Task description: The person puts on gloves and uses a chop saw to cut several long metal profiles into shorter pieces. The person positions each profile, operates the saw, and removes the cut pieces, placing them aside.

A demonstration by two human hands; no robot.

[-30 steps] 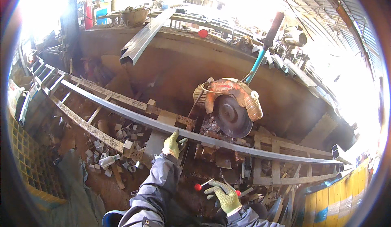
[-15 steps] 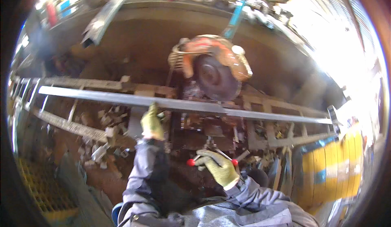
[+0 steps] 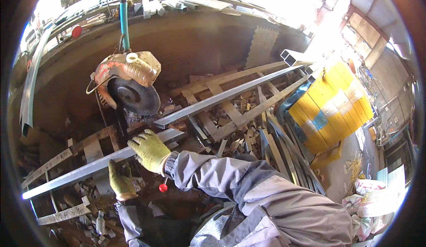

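A chop saw (image 3: 128, 80) with an orange guard and a dark disc stands raised on its blue-handled arm. Under it lie two lengths of grey steel tube: one (image 3: 75, 174) runs to the lower left, the other (image 3: 230, 94) runs up to the right. Their ends are offset near the disc. My right hand (image 3: 150, 151), in a yellow-green glove, lies curled over the end of the lower-left length. My left hand (image 3: 120, 184), gloved the same, grips that length from below, a little further left. A red knob (image 3: 163, 187) on a lever sits just under my right wrist.
A yellow barrel (image 3: 330, 109) stands at the right. Short metal offcuts (image 3: 242, 129) lie under the frame rails. Several long steel profiles (image 3: 284, 158) lean by my right arm. A grey channel (image 3: 29, 92) lies at the far left, and white sacks (image 3: 370, 198) sit at the lower right.
My view swung round to the right. My right hand left the red-knobbed lever and went onto the tube. The tube, one straight length before, now shows as two offset lengths.
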